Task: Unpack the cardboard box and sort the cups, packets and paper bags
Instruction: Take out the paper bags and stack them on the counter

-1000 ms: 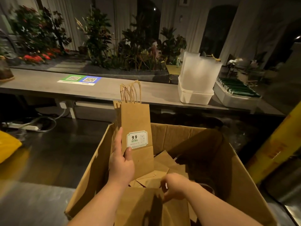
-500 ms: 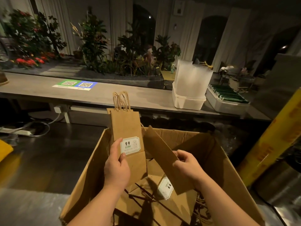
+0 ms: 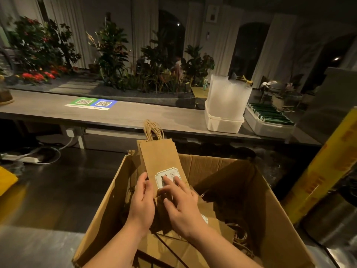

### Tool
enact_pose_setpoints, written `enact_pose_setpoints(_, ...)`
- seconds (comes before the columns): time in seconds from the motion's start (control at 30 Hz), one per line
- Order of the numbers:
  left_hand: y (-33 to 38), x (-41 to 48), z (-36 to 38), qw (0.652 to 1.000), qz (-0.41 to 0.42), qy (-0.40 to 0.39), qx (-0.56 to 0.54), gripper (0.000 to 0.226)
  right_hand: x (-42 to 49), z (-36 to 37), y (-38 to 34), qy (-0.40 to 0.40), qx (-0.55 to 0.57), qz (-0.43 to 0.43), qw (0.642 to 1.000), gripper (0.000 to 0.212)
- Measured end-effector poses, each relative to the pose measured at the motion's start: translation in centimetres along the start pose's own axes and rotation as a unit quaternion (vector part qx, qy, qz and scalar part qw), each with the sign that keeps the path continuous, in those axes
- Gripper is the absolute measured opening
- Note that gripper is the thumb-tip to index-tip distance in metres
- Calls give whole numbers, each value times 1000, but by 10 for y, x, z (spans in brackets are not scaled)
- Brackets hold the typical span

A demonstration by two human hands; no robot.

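Upright stack of paper bags (image 3: pixel 159 157), handles far, over the near-left of the cardboard box (image 3: pixel 228 165): left hand (image 3: pixel 142 203) grips its left edge, right hand (image 3: pixel 180 204) presses spread fingers on its front.

One cardboard box (image 3: pixel 257 190). Two hands: left hand (image 3: pixel 142 206) and right hand (image 3: pixel 181 207). One upright bundle of paper bags (image 3: pixel 158 157), perhaps three or four judging by the handles; more lie flat inside, uncountable in shadow. Two plastic tubs (image 3: pixel 222 123), two QR codes (image 3: pixel 84 102).

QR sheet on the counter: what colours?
The QR sheet on the counter is green on its left half, blue on its right, white along the bottom. Head view.
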State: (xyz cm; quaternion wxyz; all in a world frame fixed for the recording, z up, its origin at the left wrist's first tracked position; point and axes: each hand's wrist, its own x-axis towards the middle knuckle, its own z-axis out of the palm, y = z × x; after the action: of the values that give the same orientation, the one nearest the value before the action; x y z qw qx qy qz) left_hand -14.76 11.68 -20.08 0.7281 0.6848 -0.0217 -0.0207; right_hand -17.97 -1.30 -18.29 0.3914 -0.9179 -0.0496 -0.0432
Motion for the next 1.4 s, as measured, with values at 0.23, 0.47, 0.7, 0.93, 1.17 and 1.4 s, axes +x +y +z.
enact_pose_setpoints(0.23,0,2,1,998,22,7,59,61,5,-36,19,101,192,46,975,39)
enact_pose_setpoints(0.47,10,4,-1,994,59,49,77,84,12,-59,133,-45,-106,282,952,51)
enact_pose_setpoints(0.7,-4,8,-2,992,52,39,110,59,1,-39,155,-147,-268,297,905,74)
enact_pose_setpoints(0.93,-10,10,-2,990,31,36,135,62,5,-43,133,-47,-146,302,941,32)
enact_pose_setpoints(1.17,-2,3,-2,987,49,38,148,60,15,-100,68,118,-239,168,949,31)
enact_pose_setpoints(1.4,2,0,-4,988,50,35,145,57,18,-149,-5,-3,-503,-44,863,19)
